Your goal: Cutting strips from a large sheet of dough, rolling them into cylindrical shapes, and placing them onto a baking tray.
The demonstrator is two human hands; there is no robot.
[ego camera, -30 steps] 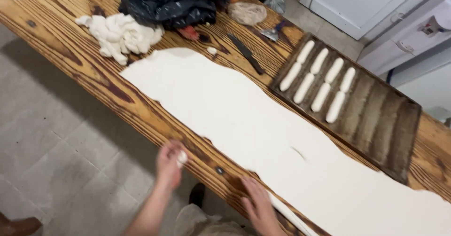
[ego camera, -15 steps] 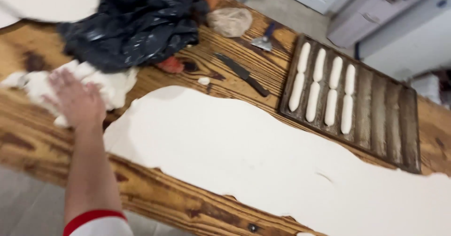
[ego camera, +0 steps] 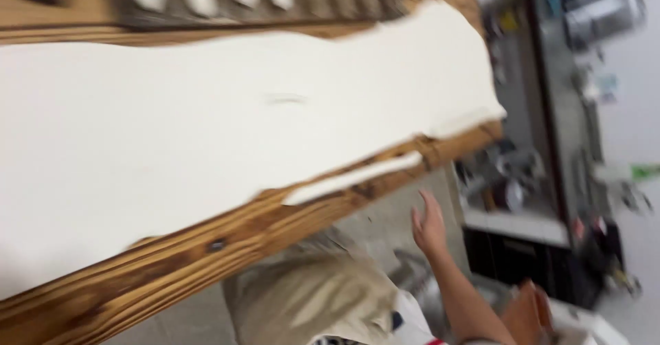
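From my remote view, the broad sheet of dough (ego camera: 206, 125) covered the wooden worktop (ego camera: 137, 276), a thin dough strip (ego camera: 354, 178) lying along its near edge. Right of and below that strip, my right hand (ego camera: 430, 225) hung off the worktop, fingers spread, holding nothing; my left hand was out of sight.

The whole view is smeared by motion. The dough sheet (ego camera: 206, 132) runs off the left edge, and the baking tray (ego camera: 254, 1) is cut by the top edge. Only one hand (ego camera: 430, 225) shows, below the table edge (ego camera: 172, 262); which hand cannot be told. The shelves (ego camera: 570, 111) hold clutter too blurred to identify.
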